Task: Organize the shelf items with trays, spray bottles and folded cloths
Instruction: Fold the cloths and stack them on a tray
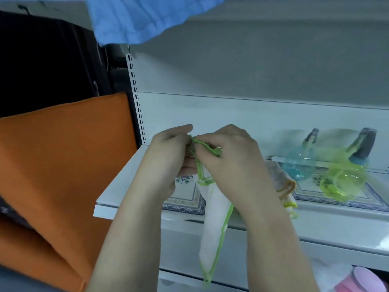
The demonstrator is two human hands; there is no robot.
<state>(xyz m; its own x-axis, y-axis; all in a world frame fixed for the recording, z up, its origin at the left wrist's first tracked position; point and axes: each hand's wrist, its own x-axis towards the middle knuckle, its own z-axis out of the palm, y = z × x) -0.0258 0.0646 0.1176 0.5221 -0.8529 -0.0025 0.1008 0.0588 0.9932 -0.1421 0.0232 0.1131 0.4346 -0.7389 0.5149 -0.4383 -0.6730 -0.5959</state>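
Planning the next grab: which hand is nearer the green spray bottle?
Right. The right hand is left of the green spray bottle; the left hand is farther left.

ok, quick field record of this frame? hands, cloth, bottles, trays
left hand: pinches top edge of green-trimmed cloth
right hand: pinches same edge
cloth state: hangs down in front of shelf
spray bottles: blue bottle and yellow-green bottle, both tilted, on right tray
left tray: partly hidden behind hands
folded cloths: left of the bottles, behind right wrist
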